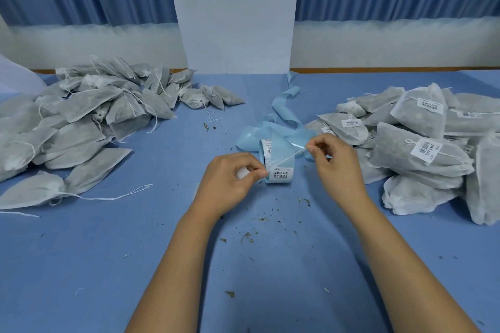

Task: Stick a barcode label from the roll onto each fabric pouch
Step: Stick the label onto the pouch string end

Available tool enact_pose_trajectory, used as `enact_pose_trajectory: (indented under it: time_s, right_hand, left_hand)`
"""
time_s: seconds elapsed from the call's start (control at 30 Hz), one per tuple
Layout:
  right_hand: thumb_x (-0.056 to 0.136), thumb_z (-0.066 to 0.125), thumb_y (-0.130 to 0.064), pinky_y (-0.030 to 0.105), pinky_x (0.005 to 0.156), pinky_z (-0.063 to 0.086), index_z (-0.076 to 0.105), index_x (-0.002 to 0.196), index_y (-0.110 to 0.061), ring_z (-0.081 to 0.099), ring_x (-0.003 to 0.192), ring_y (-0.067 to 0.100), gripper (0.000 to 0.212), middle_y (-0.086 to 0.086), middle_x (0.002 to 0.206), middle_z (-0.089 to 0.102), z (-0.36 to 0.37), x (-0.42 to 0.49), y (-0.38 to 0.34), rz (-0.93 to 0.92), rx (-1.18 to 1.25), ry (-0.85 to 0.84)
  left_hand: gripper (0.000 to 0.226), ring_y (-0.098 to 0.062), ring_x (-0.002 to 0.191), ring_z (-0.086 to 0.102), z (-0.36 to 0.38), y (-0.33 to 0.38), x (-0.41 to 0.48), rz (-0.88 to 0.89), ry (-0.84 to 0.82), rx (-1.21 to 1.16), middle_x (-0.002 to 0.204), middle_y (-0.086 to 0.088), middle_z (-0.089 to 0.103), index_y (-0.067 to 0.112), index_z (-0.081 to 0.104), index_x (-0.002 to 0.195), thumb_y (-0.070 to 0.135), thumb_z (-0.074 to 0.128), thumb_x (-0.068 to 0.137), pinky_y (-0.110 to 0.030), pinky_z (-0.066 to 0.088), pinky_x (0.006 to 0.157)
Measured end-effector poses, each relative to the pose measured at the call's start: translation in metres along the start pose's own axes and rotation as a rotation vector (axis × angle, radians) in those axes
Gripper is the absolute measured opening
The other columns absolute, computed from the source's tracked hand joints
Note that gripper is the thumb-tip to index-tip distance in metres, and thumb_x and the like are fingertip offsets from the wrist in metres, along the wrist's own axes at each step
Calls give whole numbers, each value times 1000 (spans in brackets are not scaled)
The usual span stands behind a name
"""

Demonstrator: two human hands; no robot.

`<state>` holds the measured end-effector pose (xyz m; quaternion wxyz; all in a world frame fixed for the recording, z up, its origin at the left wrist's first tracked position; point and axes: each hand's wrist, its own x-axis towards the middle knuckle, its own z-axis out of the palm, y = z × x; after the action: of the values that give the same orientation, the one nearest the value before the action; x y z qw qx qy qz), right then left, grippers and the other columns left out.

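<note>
Task seemingly partway: fingers [258, 174] of left hand [232, 181] and right hand [335, 165] pinch a taut string [287, 159] beside the label roll [281, 178], labelled pouches [422, 154] heaped to their right, unlabelled pouches [81, 121] to their left.

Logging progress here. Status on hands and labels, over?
Left hand and right hand pinch a drawstring taut before label roll. Unlabelled pile left, labelled pile right. Spent backing strip trails behind roll.

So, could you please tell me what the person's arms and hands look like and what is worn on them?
The left hand and right hand are bare: no gloves, rings, watch or bracelets show. Both forearms are bare too, with no sleeve in view.
</note>
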<state>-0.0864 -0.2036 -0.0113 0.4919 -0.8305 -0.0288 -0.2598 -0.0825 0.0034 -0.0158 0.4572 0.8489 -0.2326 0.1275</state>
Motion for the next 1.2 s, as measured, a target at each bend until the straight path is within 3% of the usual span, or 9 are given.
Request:
enact_pose_trajectory:
  time_s: [0.2, 0.3, 0.4, 0.47, 0.57, 0.7, 0.9, 1.03, 1.2]
  right_hand:
    - [89, 55, 0, 17, 63, 37, 60, 80, -13, 48, 69, 17, 17, 8, 82, 63, -3, 7, 13, 129, -8, 198]
    - [87, 58, -1, 20, 63, 35, 60, 77, -15, 47, 64, 11, 17, 1, 80, 62, 3, 1, 9, 19, -138, 106]
    - [87, 64, -10, 25, 64, 35, 63, 78, -18, 45, 69, 6, 12, -14, 78, 56, 7, -8, -3, -237, -352, -102]
    - [87, 65, -12, 23, 64, 36, 65, 79, -19, 44, 72, 0, 10, -17, 78, 54, 10, -16, -13, -408, -334, -285]
    - [88, 63, -15, 15, 63, 32, 64, 80, -18, 44, 69, -2, 8, -16, 77, 56, 12, -23, -25, -480, -177, -392]
    - [88, 59, -7, 20, 60, 34, 60, 79, -10, 44, 61, 15, 9, -12, 76, 52, 5, -21, -30, -447, 61, -195]
    - [87, 62, -6, 16, 61, 34, 62, 78, -6, 48, 64, 22, 8, -8, 77, 58, 11, -19, -23, -276, 73, -64]
    - [84, 67, -5, 23, 61, 35, 65, 75, -10, 46, 63, 21, 11, -8, 73, 59, 14, -16, -16, -96, 70, -120]
    - [81, 71, -7, 18, 58, 33, 63, 68, -24, 38, 55, 9, 23, -8, 69, 59, 19, -24, -25, -140, 78, -284]
  left_hand:
    - [28, 1, 53, 50, -5, 6, -1, -109, -36, -279, 58, 15, 60, 26, 69, 66, 8, 69, 88, -15, 39, 57]
    - [22, 1, 58, 58, -6, 16, -5, -41, 35, -582, 64, 8, 69, 21, 70, 67, 11, 67, 86, -9, 43, 63]
    - [12, -1, 81, 69, -8, 16, -4, -29, 190, -803, 96, 0, 77, 17, 74, 77, 25, 67, 82, -8, 47, 77]
    - [9, -9, 104, 69, -6, 13, -2, -67, 260, -756, 104, 2, 75, 15, 77, 85, 16, 68, 86, -12, 48, 86]
    - [16, -2, 106, 66, -2, 9, -1, -60, 220, -424, 102, 12, 74, 14, 77, 89, 1, 69, 85, -14, 49, 89]
    - [10, -2, 99, 68, -1, 7, -1, 18, 59, -190, 100, 5, 75, 11, 79, 86, 4, 75, 81, -28, 51, 95]
    - [9, -6, 92, 62, 8, 22, -5, 7, -124, -239, 99, 11, 66, 14, 75, 74, 9, 77, 81, -17, 43, 86]
    - [7, -5, 86, 63, 9, 23, -6, 8, 114, -303, 91, 2, 68, 9, 75, 76, 5, 75, 82, -13, 42, 80]
    - [8, -5, 82, 64, 11, 18, -6, -9, 323, -312, 83, 5, 69, 11, 76, 78, 5, 74, 82, -15, 44, 77]
